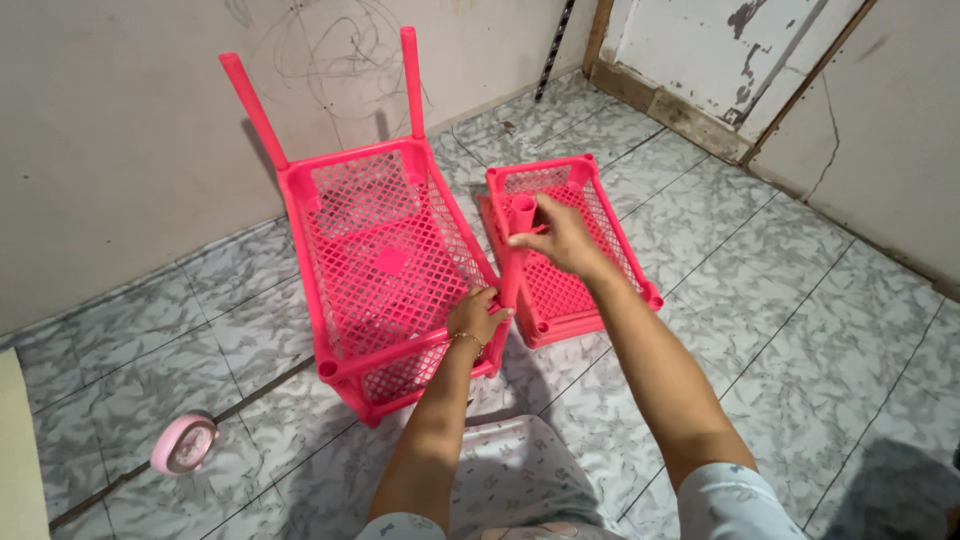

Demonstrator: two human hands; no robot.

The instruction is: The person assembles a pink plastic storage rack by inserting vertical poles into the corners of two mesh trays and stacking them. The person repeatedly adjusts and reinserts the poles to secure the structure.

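Patterned lap (510, 470) lowest in view. Left hand (476, 316) curled around corner of big pink basket (385, 265) at foot of pink tube (514, 255). Right hand (560, 235) pinches tube's upper end. Small basket (580, 245) just behind. Pink clock (185, 443) lies on tile floor (800, 330), left.

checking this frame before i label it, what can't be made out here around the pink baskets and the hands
Head view only:
- Foot of the pink tube: covered by the left hand, so whether it sits in the corner socket of the large basket is unclear.
- Small basket: partly behind the right hand and tube.
- Round pink object on the floor: too small to identify.
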